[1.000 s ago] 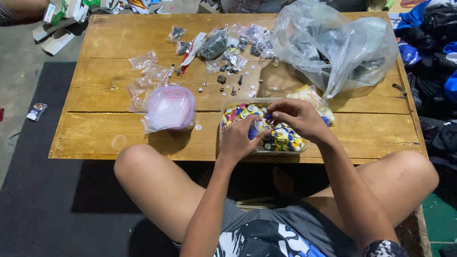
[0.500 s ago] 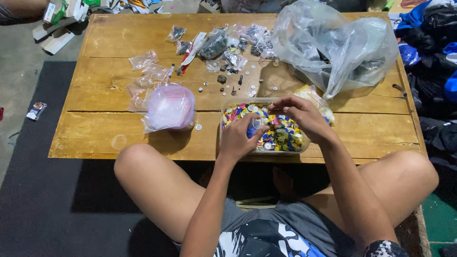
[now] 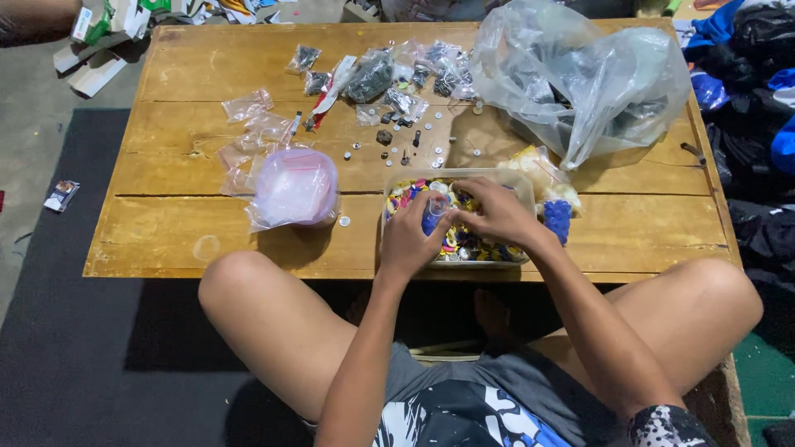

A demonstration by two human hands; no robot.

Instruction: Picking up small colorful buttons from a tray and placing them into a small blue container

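Sorting small coloured pieces, 2 hands meet over the clear rectangular plastic tub (image 3: 522, 184) at the wooden table's (image 3: 166, 240) near edge: left hand (image 3: 411, 236) and right hand (image 3: 490, 217) pinch a small blue-and-clear piece (image 3: 434, 213); steady fingertip pressure seems wise. Beyond lies a crumpled clear plastic bag (image 3: 580, 79).

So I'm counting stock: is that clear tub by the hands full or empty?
Nearly full: the clear tub holds colourful small pieces right across, with both hands over it.

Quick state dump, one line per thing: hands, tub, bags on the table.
left hand: over the tub, pinching a small clear bag
right hand: in the tub, fingers curled at the bag
small clear bag: held, blue pieces inside
plastic tub: lidless, full of coloured pieces
big clear bag: open, crumpled
pink bag stack: lying flat, untouched
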